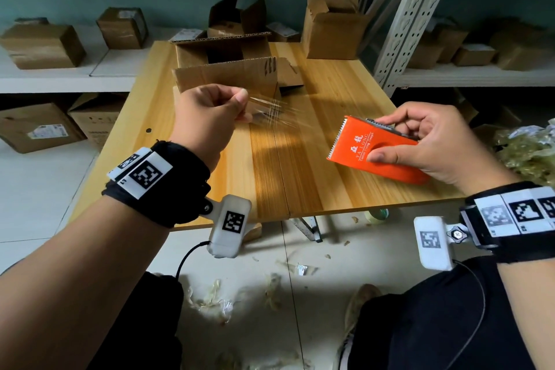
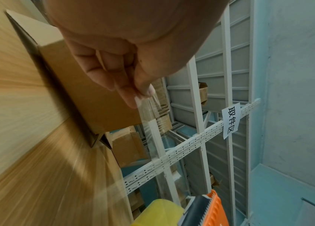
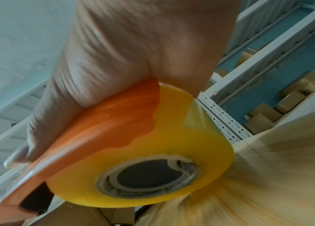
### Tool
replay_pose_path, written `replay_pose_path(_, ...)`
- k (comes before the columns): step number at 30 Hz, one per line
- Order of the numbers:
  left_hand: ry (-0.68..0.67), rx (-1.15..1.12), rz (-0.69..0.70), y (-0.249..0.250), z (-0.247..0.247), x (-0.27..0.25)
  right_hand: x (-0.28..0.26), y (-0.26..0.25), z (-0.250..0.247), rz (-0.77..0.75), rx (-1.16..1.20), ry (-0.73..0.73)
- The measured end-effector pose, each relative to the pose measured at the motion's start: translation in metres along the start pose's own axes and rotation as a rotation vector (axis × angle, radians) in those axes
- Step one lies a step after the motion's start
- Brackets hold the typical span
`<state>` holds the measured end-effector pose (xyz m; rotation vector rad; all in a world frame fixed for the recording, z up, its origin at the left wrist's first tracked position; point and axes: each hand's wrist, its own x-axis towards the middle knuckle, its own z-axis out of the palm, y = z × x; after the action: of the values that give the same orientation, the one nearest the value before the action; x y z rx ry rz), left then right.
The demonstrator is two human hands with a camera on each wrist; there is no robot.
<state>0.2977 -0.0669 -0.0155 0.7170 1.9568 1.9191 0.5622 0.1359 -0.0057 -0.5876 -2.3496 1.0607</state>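
Note:
My right hand [image 1: 426, 141] grips an orange tape dispenser [image 1: 375, 150] with a toothed blade, above the wooden table's right side. The right wrist view shows its yellowish tape roll [image 3: 152, 152] under the orange cover [image 3: 98, 131]. My left hand [image 1: 210, 117] pinches the free end of a clear tape strip [image 1: 270, 112] between thumb and fingers, held over the table's middle. That strip [image 2: 148, 110] runs from the fingertips [image 2: 133, 97] toward the dispenser [image 2: 208, 211]. An open cardboard box [image 1: 228, 69] stands just behind the left hand.
The wooden table [image 1: 285, 177] carries another open box [image 1: 330, 27] at its back right. White shelves [image 1: 60, 75] with several cartons run behind and to the right past a perforated metal post [image 1: 414, 15]. Scraps of tape litter the floor [image 1: 270, 285].

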Motion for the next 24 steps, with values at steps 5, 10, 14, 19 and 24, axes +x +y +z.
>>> replay_pose_path(5, 0.002, 0.013, 0.002, 0.001, -0.002, -0.002, -0.002, -0.003, 0.004, 0.014, -0.068, 0.019)
replay_pose_path(10, -0.1, -0.042, 0.034, 0.005, -0.006, -0.002, 0.005, 0.0, 0.008, 0.074, -0.235, 0.075)
replay_pose_path(14, -0.17, -0.068, 0.072, 0.008, -0.004, -0.005, 0.015, -0.002, 0.011, 0.13, -0.29, 0.119)
replay_pose_path(19, -0.289, -0.079, 0.136, 0.012, 0.003, -0.013, 0.033, -0.001, 0.022, 0.211, -0.277, 0.233)
replay_pose_path(24, -0.395, -0.043, 0.145, 0.009, 0.008, -0.017, 0.047, -0.006, 0.032, 0.291, -0.347, 0.248)
